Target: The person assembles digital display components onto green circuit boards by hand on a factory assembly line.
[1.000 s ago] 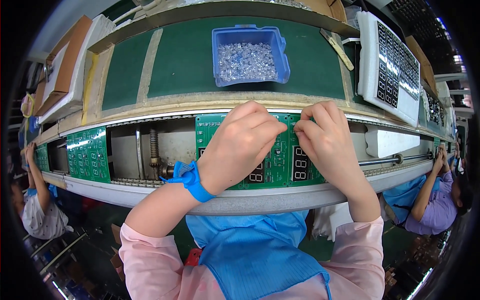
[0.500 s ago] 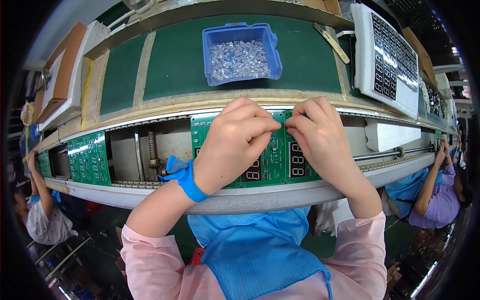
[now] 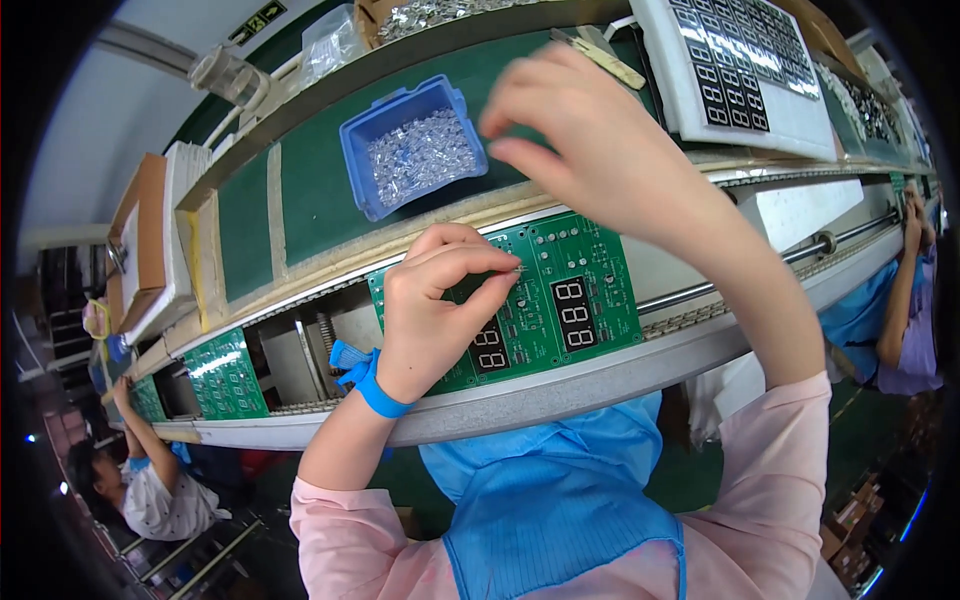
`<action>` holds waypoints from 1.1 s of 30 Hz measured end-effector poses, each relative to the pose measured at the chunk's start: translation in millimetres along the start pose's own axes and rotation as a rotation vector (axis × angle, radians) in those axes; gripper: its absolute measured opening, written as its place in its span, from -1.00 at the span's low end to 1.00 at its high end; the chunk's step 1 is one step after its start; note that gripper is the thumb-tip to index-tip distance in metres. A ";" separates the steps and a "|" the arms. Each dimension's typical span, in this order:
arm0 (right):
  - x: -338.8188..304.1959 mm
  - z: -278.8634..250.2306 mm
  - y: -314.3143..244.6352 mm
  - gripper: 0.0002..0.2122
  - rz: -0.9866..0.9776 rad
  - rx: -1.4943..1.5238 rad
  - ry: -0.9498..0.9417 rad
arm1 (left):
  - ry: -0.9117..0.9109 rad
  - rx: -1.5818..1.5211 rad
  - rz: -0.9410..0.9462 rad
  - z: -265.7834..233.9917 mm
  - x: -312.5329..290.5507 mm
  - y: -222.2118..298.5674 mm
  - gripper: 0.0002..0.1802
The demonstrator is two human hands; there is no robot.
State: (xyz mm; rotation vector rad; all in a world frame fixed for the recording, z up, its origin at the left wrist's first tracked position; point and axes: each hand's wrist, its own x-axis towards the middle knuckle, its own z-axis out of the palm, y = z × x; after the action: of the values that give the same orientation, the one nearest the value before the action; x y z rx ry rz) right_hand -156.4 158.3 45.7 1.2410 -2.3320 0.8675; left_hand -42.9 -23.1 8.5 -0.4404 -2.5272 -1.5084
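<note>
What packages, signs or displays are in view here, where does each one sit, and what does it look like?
Sign: top left, small dark rectangle, green markings.
Clear bag: upper shelf, crumpled, see-through.
Blue bin: green mat, rectangular, small clear parts inside.
White tray: top right, rows of black digit displays.
Circuit board: on the line, green, black digit displays.

Left hand (image 3: 440, 305) sits low and centre, fingers curled in, thumb and forefinger (image 3: 480, 262) pinched tight together at the tips, knuckles up, wrist bent slightly with a blue strap (image 3: 370, 385) around it. Left forearm bare, running down into a pink sleeve (image 3: 340, 520). Right hand (image 3: 590, 135) is raised high, fingers loosely bent and spread, palm facing down, forearm stretching back to its own pink cuff
</note>
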 end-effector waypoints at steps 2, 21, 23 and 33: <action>27.3 13.5 5.8 -0.92 -0.092 -0.142 -0.027 | 0.006 0.018 -0.003 1.8 1.2 4.2 -0.81; 52.9 60.6 -5.7 -0.96 0.029 -0.272 -0.001 | -0.063 0.331 0.105 22.8 6.1 10.1 -0.78; 52.1 55.4 -6.1 -0.96 0.036 -0.238 0.023 | -0.066 0.332 0.102 22.5 5.1 10.5 -0.78; 44.8 51.5 -5.5 -0.95 0.060 -0.183 0.062 | -0.067 0.315 0.094 25.1 5.2 9.4 -0.79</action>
State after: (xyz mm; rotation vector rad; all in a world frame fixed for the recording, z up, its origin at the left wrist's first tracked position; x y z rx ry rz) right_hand -177.8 94.2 34.5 1.0599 -2.3496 0.6836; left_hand -44.5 4.0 5.9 -0.5577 -2.6885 -1.0541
